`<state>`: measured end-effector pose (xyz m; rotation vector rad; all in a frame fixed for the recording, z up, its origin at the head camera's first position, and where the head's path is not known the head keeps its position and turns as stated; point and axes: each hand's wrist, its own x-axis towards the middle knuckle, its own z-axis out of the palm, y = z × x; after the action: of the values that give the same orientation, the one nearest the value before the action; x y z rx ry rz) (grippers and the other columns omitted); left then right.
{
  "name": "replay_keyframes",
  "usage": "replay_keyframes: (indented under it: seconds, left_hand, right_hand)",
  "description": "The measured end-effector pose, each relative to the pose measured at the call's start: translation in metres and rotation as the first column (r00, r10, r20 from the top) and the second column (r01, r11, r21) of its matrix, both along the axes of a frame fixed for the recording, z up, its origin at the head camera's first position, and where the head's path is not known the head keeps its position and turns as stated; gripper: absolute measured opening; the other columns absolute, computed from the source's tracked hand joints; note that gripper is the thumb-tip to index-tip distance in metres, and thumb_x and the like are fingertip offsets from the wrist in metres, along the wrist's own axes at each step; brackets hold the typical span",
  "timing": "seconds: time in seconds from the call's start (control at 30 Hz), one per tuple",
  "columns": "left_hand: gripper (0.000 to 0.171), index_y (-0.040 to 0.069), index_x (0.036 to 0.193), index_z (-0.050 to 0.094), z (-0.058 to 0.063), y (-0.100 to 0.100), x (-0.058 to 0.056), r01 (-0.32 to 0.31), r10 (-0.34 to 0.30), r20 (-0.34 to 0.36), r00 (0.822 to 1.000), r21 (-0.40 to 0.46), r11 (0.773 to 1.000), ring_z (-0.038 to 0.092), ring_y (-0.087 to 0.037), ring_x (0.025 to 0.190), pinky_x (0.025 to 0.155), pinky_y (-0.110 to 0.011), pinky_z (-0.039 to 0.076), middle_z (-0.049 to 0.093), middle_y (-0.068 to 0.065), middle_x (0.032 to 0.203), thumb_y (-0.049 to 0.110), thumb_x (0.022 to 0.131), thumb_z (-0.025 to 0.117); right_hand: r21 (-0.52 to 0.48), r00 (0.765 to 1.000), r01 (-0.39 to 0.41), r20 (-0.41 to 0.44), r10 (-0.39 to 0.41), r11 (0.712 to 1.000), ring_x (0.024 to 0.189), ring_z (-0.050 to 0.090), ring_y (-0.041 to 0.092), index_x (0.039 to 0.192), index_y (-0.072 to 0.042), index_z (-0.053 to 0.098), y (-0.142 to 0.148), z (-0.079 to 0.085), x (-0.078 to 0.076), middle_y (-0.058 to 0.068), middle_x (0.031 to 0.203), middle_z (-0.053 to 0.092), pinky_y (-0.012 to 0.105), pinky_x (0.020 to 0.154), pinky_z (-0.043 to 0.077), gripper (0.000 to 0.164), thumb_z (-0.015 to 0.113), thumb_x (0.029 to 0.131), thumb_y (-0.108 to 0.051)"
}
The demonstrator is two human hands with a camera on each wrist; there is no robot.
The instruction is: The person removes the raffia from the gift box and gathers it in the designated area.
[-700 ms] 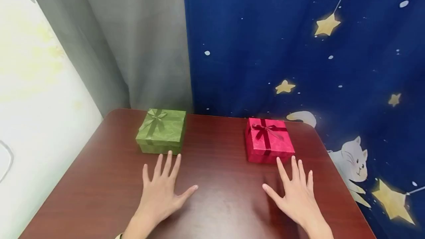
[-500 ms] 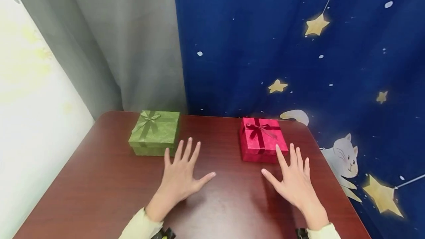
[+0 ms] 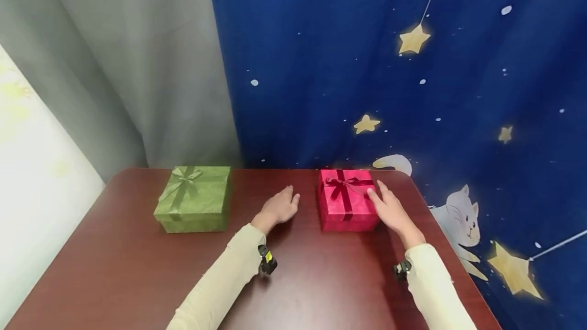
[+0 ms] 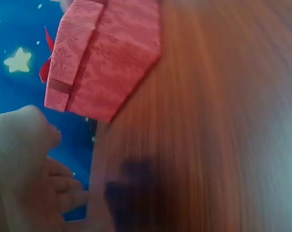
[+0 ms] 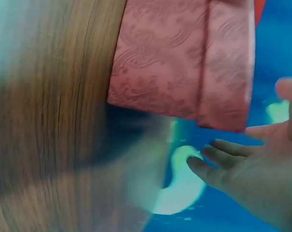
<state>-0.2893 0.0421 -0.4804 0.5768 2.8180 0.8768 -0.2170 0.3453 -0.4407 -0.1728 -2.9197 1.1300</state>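
A red gift box [image 3: 348,210] with a dark red ribbon bow stands at the back right of the table. My left hand [image 3: 278,206] hovers to its left, apart from it, palm turned toward the box and holding nothing. On the other side, my right hand [image 3: 391,210] is beside the box's right wall, its fingers extended; in the right wrist view the fingers [image 5: 223,157] lie close to the lid's edge, and I cannot tell whether they touch. A green gift box [image 3: 194,202] with a green bow sits at the back left, with neither hand on it.
The brown wooden table [image 3: 128,269] has its far edge against a grey curtain [image 3: 179,90] and a blue star-patterned curtain [image 3: 312,90]. Small dark cameras are strapped at both wrists, one left camera [image 3: 267,261] and one right camera [image 3: 402,270].
Both hands have reached forward from spread, palm-down poses. The left hand has moved right, away from the green box to the red box's left; the right has come alongside its right wall.
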Motion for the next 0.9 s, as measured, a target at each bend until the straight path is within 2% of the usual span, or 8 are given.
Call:
replay_keyframes:
  seconds: [0.07, 0.1, 0.17, 0.23, 0.33, 0.53, 0.73, 0.9]
  left_hand:
    - [0.047, -0.009, 0.133, 0.061, -0.004, 0.012, -0.002, -0.047, 0.028, 0.098, 0.995, 0.195, 0.980, 0.067, -0.037, 0.117, 0.101, -0.047, 0.053, 0.068, -0.026, 0.120, 0.028, 0.110, 0.044]
    - [0.045, -0.010, 0.128, 0.063, -0.004, 0.018, -0.002, -0.072, 0.026, 0.155, 0.988, 0.299, 0.952, 0.071, -0.036, 0.106, 0.093, -0.045, 0.057, 0.070, -0.025, 0.108, 0.027, 0.110, 0.046]
    - [0.044, -0.012, 0.123, 0.065, -0.003, 0.032, 0.001, -0.127, -0.009, 0.273, 0.962, 0.476, 0.870, 0.074, -0.033, 0.089, 0.079, -0.041, 0.062, 0.070, -0.021, 0.094, 0.029, 0.109, 0.052]
    - [0.047, -0.015, 0.129, 0.060, 0.000, 0.044, 0.003, -0.191, -0.053, 0.367, 0.929, 0.595, 0.781, 0.075, -0.032, 0.085, 0.072, -0.040, 0.063, 0.071, -0.021, 0.096, 0.027, 0.106, 0.060]
    - [0.049, -0.017, 0.131, 0.058, 0.006, 0.058, 0.005, -0.254, -0.067, 0.417, 0.906, 0.666, 0.701, 0.075, -0.028, 0.086, 0.074, -0.039, 0.063, 0.072, -0.024, 0.102, 0.021, 0.102, 0.068]
    - [0.046, -0.018, 0.131, 0.058, 0.012, 0.064, 0.007, -0.303, -0.006, 0.426, 0.905, 0.655, 0.692, 0.075, -0.027, 0.083, 0.075, -0.037, 0.062, 0.073, -0.024, 0.097, 0.014, 0.100, 0.070]
    - [0.047, -0.017, 0.131, 0.058, 0.015, 0.064, 0.006, -0.310, 0.023, 0.418, 0.908, 0.634, 0.708, 0.073, -0.020, 0.074, 0.071, -0.031, 0.062, 0.072, -0.021, 0.092, 0.015, 0.100, 0.071]
    - [0.046, -0.017, 0.130, 0.060, 0.017, 0.065, 0.007, -0.295, 0.039, 0.393, 0.919, 0.615, 0.731, 0.075, -0.023, 0.074, 0.071, -0.032, 0.062, 0.073, -0.021, 0.091, 0.016, 0.100, 0.071]
  right_hand:
    - [-0.053, 0.999, 0.031, 0.040, -0.028, 0.998, 0.148, 0.027, 0.052, 0.158, 0.012, 0.022, -0.001, -0.004, -0.010, 0.037, 0.157, 0.033, 0.062, 0.121, 0.022, 0.069, 0.040, 0.112, -0.036]
    - [-0.077, 0.998, 0.043, 0.050, -0.040, 0.996, 0.147, 0.030, 0.052, 0.155, 0.015, 0.025, -0.002, -0.006, -0.015, 0.039, 0.155, 0.035, 0.060, 0.121, 0.024, 0.066, 0.040, 0.112, -0.032]
    - [-0.118, 0.996, 0.077, 0.064, -0.070, 0.990, 0.145, 0.033, 0.053, 0.151, 0.020, 0.030, -0.004, -0.008, -0.022, 0.040, 0.152, 0.037, 0.060, 0.120, 0.026, 0.060, 0.040, 0.111, -0.024]
    - [-0.154, 0.993, 0.116, 0.052, -0.110, 0.981, 0.144, 0.034, 0.053, 0.147, 0.022, 0.036, -0.005, -0.007, -0.027, 0.041, 0.150, 0.039, 0.059, 0.120, 0.027, 0.054, 0.041, 0.110, -0.017]
    - [-0.183, 0.987, 0.162, 0.030, -0.159, 0.970, 0.144, 0.035, 0.051, 0.144, 0.023, 0.040, -0.006, -0.006, -0.034, 0.041, 0.148, 0.042, 0.057, 0.120, 0.028, 0.049, 0.043, 0.108, -0.011]
    - [-0.237, 0.978, 0.205, 0.016, -0.207, 0.950, 0.144, 0.038, 0.046, 0.143, 0.020, 0.045, -0.006, -0.003, -0.040, 0.038, 0.147, 0.045, 0.054, 0.121, 0.029, 0.045, 0.047, 0.107, -0.008]
    - [-0.266, 0.973, 0.227, 0.012, -0.232, 0.937, 0.144, 0.038, 0.045, 0.142, 0.019, 0.048, -0.008, -0.004, -0.043, 0.038, 0.147, 0.046, 0.053, 0.120, 0.029, 0.044, 0.048, 0.107, -0.007]
    - [-0.296, 0.969, 0.239, 0.010, -0.247, 0.925, 0.143, 0.038, 0.044, 0.142, 0.020, 0.047, -0.008, -0.006, -0.043, 0.037, 0.147, 0.047, 0.052, 0.121, 0.029, 0.044, 0.047, 0.107, -0.007]
